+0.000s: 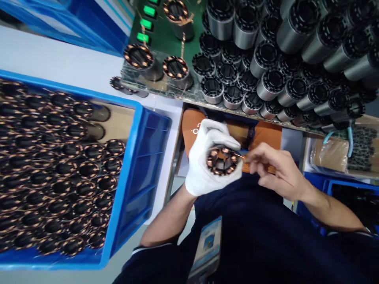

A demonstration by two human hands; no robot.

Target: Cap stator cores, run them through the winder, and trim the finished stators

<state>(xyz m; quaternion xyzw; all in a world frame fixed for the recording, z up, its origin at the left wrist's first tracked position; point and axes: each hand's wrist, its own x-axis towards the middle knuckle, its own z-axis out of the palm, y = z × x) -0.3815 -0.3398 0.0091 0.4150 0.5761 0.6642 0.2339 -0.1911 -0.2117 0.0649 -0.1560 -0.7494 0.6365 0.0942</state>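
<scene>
In a white glove, my left hand (204,157) wraps round a motor stator (220,172) wound with copper wire, its open ring end facing up toward me. Copper coils circle the stator's black slotted rim. My bare right hand (274,167) is just to the right, with thumb and fingers pinched together on a thin copper wire (241,156) that runs out from the stator's upper right edge. Both hands are in front of my body, below the edge of the bench.
A blue bin (137,130) on the left holds many wound stators. The green bench top (192,49) carries three wound stators and rows of bare steel stators (211,88). At far right are a cardboard box (328,154) and another blue bin (352,183).
</scene>
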